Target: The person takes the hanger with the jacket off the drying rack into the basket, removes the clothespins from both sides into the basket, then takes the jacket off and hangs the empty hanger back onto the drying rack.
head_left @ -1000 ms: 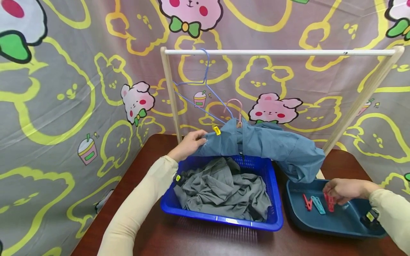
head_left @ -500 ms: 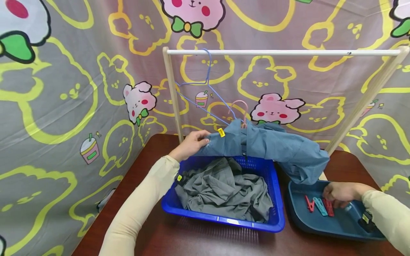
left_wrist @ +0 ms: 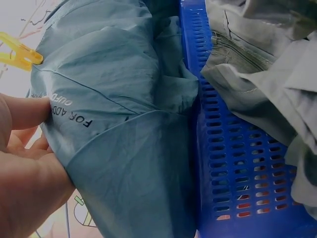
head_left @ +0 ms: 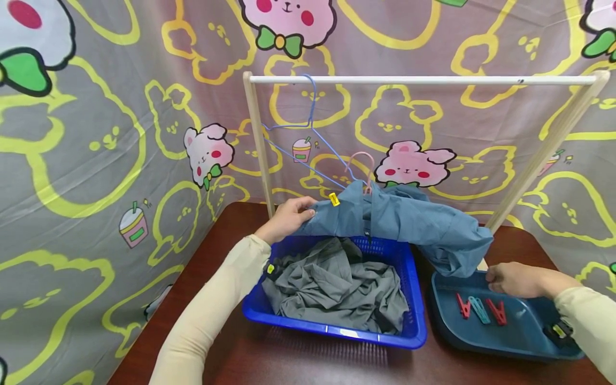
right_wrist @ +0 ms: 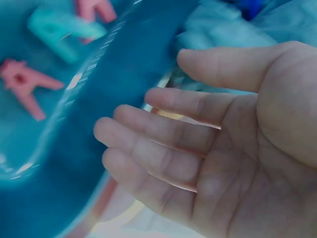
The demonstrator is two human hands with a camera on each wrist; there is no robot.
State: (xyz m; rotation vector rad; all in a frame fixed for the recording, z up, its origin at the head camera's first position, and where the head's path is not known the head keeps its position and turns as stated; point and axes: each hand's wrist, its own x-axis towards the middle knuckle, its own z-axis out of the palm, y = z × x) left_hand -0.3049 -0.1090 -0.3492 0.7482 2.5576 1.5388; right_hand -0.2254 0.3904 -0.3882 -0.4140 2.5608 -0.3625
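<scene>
My left hand (head_left: 287, 218) pinches the left end of a blue jacket (head_left: 409, 216), thumb on the printed cloth (left_wrist: 74, 114) in the left wrist view. A pink hanger (head_left: 362, 156) sticks up from the jacket's collar. A yellow clothespin (head_left: 334, 199) is clipped to the jacket's top edge near my left hand. My right hand (head_left: 522, 279) is over the back of a dark blue tray (head_left: 481, 342), fingers extended and palm bare in the right wrist view. In the tray lie a red clothespin (head_left: 463, 306), a teal clothespin (head_left: 479, 310) and another red clothespin (head_left: 497, 312).
A blue basket (head_left: 417, 299) of grey clothes (head_left: 337, 289) stands in front of the jacket on the brown table (head_left: 269, 358). A blue hanger (head_left: 312, 109) hangs on the white rail (head_left: 423, 79) of a rack. Patterned cloth (head_left: 168, 139) encloses the table.
My right hand has left the right-hand red clothespin and moved up toward the tray's back edge. That clothespin lies turned in the tray. My left hand keeps its hold on the jacket.
</scene>
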